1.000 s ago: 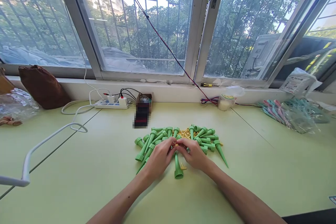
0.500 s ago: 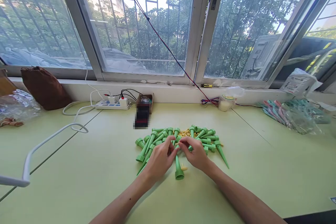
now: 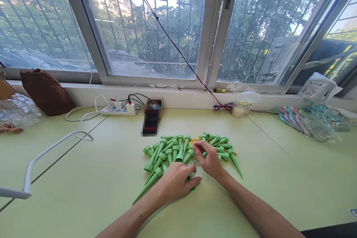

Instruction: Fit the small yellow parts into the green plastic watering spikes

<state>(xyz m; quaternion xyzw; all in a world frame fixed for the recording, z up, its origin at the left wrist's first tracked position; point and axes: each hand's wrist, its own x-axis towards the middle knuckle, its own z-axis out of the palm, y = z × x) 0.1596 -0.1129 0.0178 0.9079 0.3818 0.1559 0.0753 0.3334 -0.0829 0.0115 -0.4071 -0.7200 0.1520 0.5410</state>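
A heap of green plastic cone spikes (image 3: 178, 148) lies on the pale green table (image 3: 83, 178), with small yellow pieces (image 3: 196, 140) among them. My left hand (image 3: 177, 183) has come down close to the table, fingers curled around a green spike (image 3: 192, 176) that is mostly hidden under it. My right hand (image 3: 209, 161) reaches into the heap, its thumb and fingers pinched together near the yellow pieces; what they hold is too small to make out.
A white power strip (image 3: 118, 109) with cables and a small dark box (image 3: 152, 117) stand behind the heap. A brown pouch (image 3: 46, 91) and clear bag (image 3: 16, 109) lie at left. A tape roll (image 3: 240, 108) and bagged coloured items (image 3: 309, 121) lie at right.
My left hand has dropped from the middle of the heap toward me and closed over the spike near the front. My right hand has shifted slightly back into the heap.
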